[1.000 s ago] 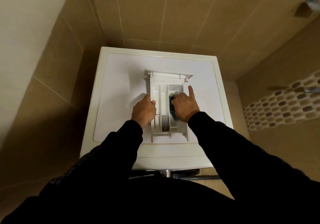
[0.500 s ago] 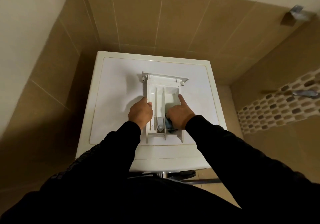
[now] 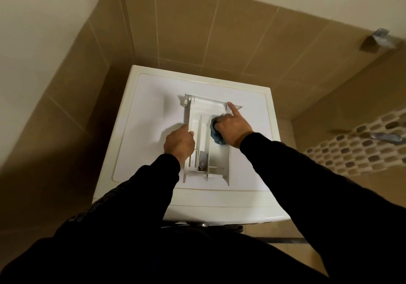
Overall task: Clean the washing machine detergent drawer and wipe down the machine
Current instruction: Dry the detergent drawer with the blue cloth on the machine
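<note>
— Since half a second ago the right hand [image 3: 232, 128] has slid the cloth [image 3: 216, 135] from the near end of the drawer [image 3: 206, 143] up toward its far end. See it?

— Yes. Fingers bunched on the blue cloth, pressing it into the right-hand compartment, forefinger sticking straight out toward the far right corner. And the other?

— Left hand [image 3: 179, 144] sits where it was, curled over the drawer's left wall, thumb on the rim, pinning it down.

— Where's the drawer lying?

— Flat on top of the washer [image 3: 153, 112], about the middle, front panel pointing away toward the tiled wall.

— It looks light to me. Thin stiff plastic, probably slick when wet, so it would skate on that smooth lid if nobody braced it.

— Agreed. The long side walls are the place to hold; the thin dividers and the small insert at the near end I'd judge easier to snap.

— Room to work?

— Bare lid on both sides of the drawer. Its near end lies close to the lid's front edge, so a hard pull toward the body could, I think, tip it off.
</note>
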### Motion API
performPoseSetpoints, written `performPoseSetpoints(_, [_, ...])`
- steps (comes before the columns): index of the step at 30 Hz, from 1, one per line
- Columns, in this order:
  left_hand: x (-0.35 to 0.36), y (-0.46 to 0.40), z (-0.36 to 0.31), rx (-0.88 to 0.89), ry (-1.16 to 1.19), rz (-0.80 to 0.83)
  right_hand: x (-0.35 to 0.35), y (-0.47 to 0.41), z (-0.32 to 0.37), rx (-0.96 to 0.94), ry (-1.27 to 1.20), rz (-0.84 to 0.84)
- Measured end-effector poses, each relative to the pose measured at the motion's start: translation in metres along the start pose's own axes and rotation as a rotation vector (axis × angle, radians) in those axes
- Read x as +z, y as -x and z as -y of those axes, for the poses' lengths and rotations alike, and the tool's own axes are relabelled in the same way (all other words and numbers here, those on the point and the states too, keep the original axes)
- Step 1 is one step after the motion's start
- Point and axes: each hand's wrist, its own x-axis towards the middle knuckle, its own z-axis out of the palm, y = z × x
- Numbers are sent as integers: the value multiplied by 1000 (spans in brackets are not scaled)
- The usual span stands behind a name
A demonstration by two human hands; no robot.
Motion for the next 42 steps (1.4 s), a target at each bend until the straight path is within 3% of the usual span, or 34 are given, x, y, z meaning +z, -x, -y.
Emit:
performPoseSetpoints(7, [1,0,-1,8,19,-35,16,35,42,22,-33,-46])
performPoseSetpoints(14, [1,4,-2,38,-29,-15,20,47,46,113,-377,-18])
performPoseSetpoints(22, [1,9,-3,40,9,20,5,22,20,384,-578,-339])
performPoseSetpoints(28, [1,7,-4,30,24,3,16,27,35,284,-425,-128])
performPoseSetpoints(37, [3,6,-4,-8,46,1,40,56,50,119,-330,-50])
performPoseSetpoints(42, [3,5,-5,5,36,24,33,54,30,26,-552,116])
